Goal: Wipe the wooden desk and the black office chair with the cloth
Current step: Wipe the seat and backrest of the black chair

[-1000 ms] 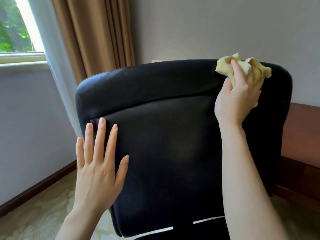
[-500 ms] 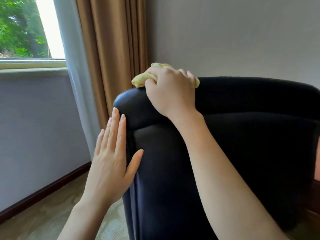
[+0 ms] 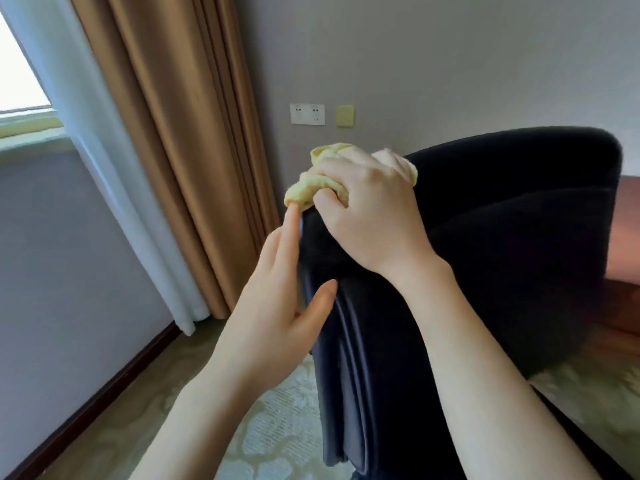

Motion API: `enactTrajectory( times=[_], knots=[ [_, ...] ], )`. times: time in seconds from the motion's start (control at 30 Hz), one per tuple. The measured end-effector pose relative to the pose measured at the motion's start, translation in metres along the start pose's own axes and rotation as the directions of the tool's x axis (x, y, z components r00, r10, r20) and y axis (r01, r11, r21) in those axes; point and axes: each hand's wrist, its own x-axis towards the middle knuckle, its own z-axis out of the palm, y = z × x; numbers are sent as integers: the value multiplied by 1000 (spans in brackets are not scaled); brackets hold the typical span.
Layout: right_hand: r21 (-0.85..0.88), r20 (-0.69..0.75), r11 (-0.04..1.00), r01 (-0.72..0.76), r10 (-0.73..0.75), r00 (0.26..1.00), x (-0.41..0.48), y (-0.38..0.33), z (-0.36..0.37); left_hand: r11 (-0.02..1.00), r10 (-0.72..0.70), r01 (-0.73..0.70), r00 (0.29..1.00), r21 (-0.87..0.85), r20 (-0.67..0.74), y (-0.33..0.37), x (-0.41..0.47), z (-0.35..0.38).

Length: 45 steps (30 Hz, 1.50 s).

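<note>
right hand clutches crumpled yellow cloth | left hand flat against black chair

Two hands, one cloth, one chair

Chair: black, going faintly blue-black where light catches the seam folds on its left side.
Cloth: pale yellow, plain.
Surface, far right: red-brown wood with a soft gloss.
Curtain: tan-caramel, plain, darker in the pleats.
Sheer curtain beside it: white, bluish in shade.
Wall: flat grey with a lilac cast (warmer behind the chair, cooler at left).
Socket plate: white.
Blank plate just beside it: cream-yellow, close to the cloth's shade.
Skirting: dark brown.
Carpet: pale olive-beige ground with lighter greyish-white floral figures.
</note>
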Motion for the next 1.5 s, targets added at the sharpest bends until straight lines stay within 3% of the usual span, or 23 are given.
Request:
enactTrajectory(
  times=[0.1, 0.23, 0.43, 0.5, 0.67, 1.13, 1.23, 1.37, 1.5],
  knots=[
    [-17, 102, 999, -51, 52, 993, -8, -16, -5, 996, -49, 58, 991, -66, 122, 15, 24, -28],
    [-3, 230, 987, -158, 155, 961, -8, -36, -19, 987, -160, 154, 965, 48, 206, 32, 49, -63],
    [-18, 336, 973, -231, 224, 915, 1, -55, -36, 943, -322, 333, 881, 29, 346, 57, 50, -81],
    [-40, 349, 970, -238, 237, 907, 6, -57, -39, 937, -339, 347, 878, 40, 337, 61, 49, -80],
    [-120, 383, 976, -181, 214, 899, 2, -72, -50, 977, -211, 197, 927, 77, 309, 71, 35, -87],
    [-5, 416, 984, -178, 164, 894, -80, -160, -101, 938, -324, 342, 923, -56, 209, 123, -84, -142],
    [48, 524, 988, -146, 100, 846, -98, -174, -127, 952, -301, 305, 949, -34, 96, 133, -117, -155],
    [98, 695, 989, -107, 9, 719, -116, -188, -167, 985, -170, 172, 982, -17, 81, 141, -127, -178],
    [92, 759, 996, -9, -64, 648, -140, -202, -201, 975, -222, 224, 973, -14, 54, 150, -97, -172]
  ],
)
